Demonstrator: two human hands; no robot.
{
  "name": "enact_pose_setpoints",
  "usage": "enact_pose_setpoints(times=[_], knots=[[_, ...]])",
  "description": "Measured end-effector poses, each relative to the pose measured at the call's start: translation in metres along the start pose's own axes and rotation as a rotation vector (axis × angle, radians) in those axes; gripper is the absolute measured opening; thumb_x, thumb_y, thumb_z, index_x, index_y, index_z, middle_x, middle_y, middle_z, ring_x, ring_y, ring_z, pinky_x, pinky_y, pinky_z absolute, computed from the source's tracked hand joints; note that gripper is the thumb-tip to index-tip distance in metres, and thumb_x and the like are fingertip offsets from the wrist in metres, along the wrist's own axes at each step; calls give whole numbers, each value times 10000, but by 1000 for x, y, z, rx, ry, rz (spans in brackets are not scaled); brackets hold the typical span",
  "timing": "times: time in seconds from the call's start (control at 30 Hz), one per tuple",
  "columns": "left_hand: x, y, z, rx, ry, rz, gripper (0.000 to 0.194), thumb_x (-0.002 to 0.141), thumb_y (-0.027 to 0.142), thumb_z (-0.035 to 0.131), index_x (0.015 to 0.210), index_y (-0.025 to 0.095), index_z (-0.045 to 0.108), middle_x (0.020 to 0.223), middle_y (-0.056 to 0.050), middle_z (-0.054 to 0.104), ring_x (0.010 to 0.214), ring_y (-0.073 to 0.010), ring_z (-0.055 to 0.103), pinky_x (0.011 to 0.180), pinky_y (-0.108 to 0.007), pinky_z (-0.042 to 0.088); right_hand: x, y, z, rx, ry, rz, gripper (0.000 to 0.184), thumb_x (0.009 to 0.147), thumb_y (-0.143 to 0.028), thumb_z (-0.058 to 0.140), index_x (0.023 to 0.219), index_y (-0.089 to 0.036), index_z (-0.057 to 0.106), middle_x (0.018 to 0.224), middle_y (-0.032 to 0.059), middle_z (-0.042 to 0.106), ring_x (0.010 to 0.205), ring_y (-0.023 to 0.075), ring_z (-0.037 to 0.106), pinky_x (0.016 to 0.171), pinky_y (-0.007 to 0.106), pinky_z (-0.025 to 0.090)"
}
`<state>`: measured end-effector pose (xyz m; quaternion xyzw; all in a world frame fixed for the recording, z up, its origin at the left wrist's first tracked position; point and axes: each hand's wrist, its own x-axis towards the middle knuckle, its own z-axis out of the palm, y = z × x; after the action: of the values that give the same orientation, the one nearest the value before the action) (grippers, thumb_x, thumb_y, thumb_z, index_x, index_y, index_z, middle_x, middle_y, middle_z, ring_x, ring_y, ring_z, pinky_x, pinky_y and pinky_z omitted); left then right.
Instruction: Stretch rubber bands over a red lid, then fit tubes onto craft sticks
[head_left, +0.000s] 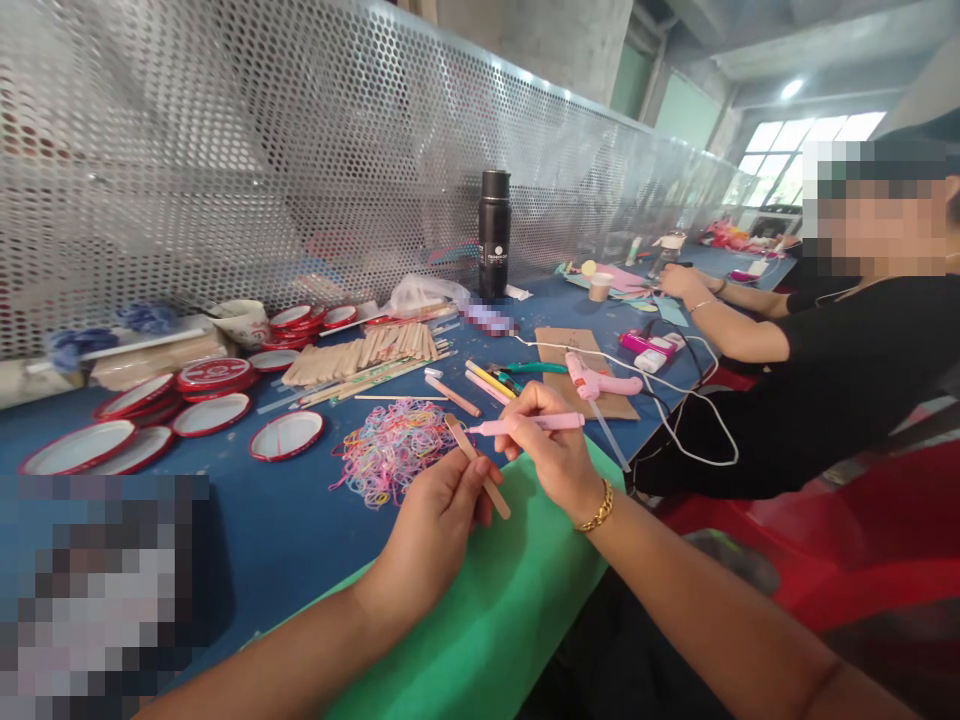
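Observation:
My left hand (pixel 442 510) pinches a wooden craft stick (pixel 495 494) that slants across the fingers. In my right hand (pixel 551 450) is a pink marker (pixel 559 421), gripped like a pen. Its tip meets or nearly meets the upper part of the stick; I cannot tell if they touch. Both hands hover over a green sheet (pixel 480 620) at the table's near edge. Just beyond my left hand lies a heap of coloured rubber bands (pixel 390 450). Several more markers (pixel 487 382) rest behind my right hand.
Red-rimmed jar lids (pixel 286 436) and a pile of craft sticks (pixel 367 355) lie to the left. A pink glue gun (pixel 596 380) rests on cardboard (pixel 555 345), its cord running right. A black bottle (pixel 493 235) stands by the perforated metal screen (pixel 300 150). A co-worker (pixel 847 370) sits at right.

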<state>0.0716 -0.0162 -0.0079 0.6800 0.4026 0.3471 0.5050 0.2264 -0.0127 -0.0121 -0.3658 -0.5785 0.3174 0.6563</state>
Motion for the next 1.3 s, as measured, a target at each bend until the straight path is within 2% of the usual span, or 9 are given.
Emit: enact_pose_setpoints(times=[0.1, 0.27, 0.43, 0.6, 0.77, 0.9, 1.07, 1.2, 1.3], knots=[[0, -1, 0, -14, -5, -9, 374, 936, 527, 498, 767, 207, 592, 534, 35, 544, 474, -133, 439, 490, -252, 350, 0, 0, 0, -20, -38, -7, 197, 903, -315, 617, 739, -217, 567, 643, -27, 655, 530, 108, 564, 537, 259, 468], [-1, -2, 0, -9, 4, -6, 370, 943, 512, 498, 748, 211, 589, 539, 34, 548, 473, -131, 441, 493, -253, 353, 1, 1, 0, 16, 30, 0, 208, 903, -307, 612, 724, -218, 553, 634, -32, 640, 523, 102, 558, 527, 252, 462], [0, 0, 0, -15, 3, -8, 372, 934, 530, 515, 759, 213, 599, 523, 37, 543, 465, -133, 438, 492, -253, 354, 1, -1, 0, 2, -35, 5, 210, 903, -335, 625, 737, -219, 572, 644, -23, 661, 541, 113, 581, 530, 259, 483], [-1, -1, 0, -9, 2, -6, 376, 940, 523, 503, 748, 212, 590, 537, 32, 545, 474, -135, 444, 490, -253, 351, 1, -2, 0, 13, 21, 4, 223, 904, -332, 622, 723, -220, 558, 636, -27, 648, 527, 107, 570, 526, 256, 477], [-2, -1, 0, -3, -7, -6, 364, 951, 512, 490, 781, 209, 598, 542, 35, 546, 479, -136, 442, 494, -253, 347, 0, 1, 0, 21, -30, 16, 215, 908, -351, 627, 749, -219, 566, 652, -22, 656, 540, 112, 583, 536, 262, 481], [-1, -1, 0, -1, -4, -13, 391, 946, 542, 487, 766, 212, 593, 545, 36, 542, 480, -138, 443, 492, -255, 344, 0, 2, 1, 33, 17, 20, 215, 897, -346, 629, 737, -224, 554, 640, -28, 662, 534, 112, 590, 530, 257, 489], [-1, -1, 0, 1, -8, 0, 369, 946, 525, 486, 786, 212, 595, 542, 41, 543, 476, -136, 440, 493, -254, 349, 0, 0, 0, 25, -20, 36, 213, 894, -345, 628, 735, -222, 558, 643, -25, 657, 540, 114, 584, 529, 259, 487], [-2, -1, 0, 5, 0, 4, 365, 947, 509, 485, 756, 215, 585, 543, 35, 546, 476, -137, 446, 492, -255, 352, 0, 0, -1, 22, 29, 9, 211, 898, -321, 623, 723, -223, 559, 633, -25, 659, 528, 112, 582, 524, 257, 483], [-2, -1, 1, 4, -12, -1, 346, 947, 496, 482, 767, 217, 581, 541, 39, 540, 476, -138, 438, 487, -254, 343, 0, 0, -1, 41, -14, 14, 199, 900, -319, 624, 736, -221, 567, 640, -23, 661, 534, 114, 586, 525, 258, 485]])
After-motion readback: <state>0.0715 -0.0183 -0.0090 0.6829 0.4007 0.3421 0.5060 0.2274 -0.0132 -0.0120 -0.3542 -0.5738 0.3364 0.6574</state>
